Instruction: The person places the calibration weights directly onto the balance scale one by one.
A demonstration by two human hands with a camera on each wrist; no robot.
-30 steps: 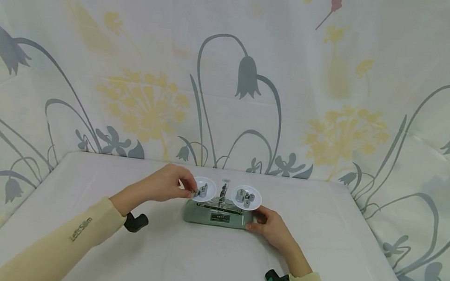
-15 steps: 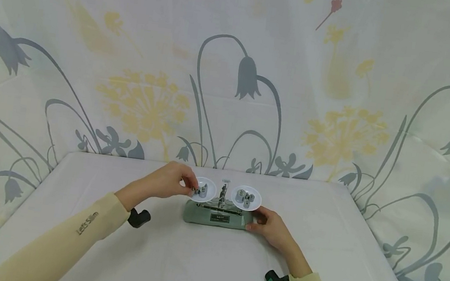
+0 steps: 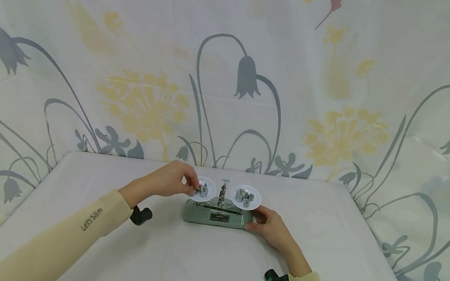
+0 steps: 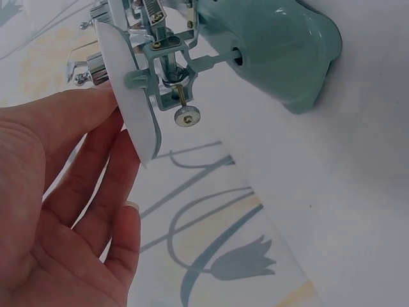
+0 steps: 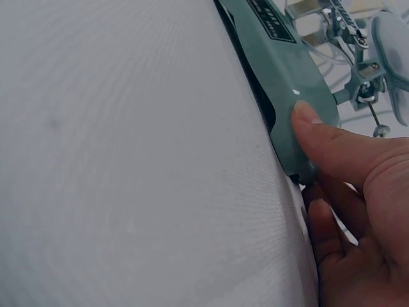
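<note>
A green pan balance stands on the white-covered table. On its left white pan are several small metal weights. My left hand reaches over that pan's left edge, thumb and forefinger pinching a small weight among them; the fingertips partly hide it. In the left wrist view the other fingers lie alongside the pan, below the metal weights. My right hand grips the right end of the green base, its thumb on the front and fingers behind.
Several metal weights stand on the right white pan. Between the pans rises the balance's central pointer. A flower-patterned curtain hangs along the table's far edge.
My left hand has shifted slightly right and farther over the left pan, toward the weights there. The right hand has stayed on the base.
</note>
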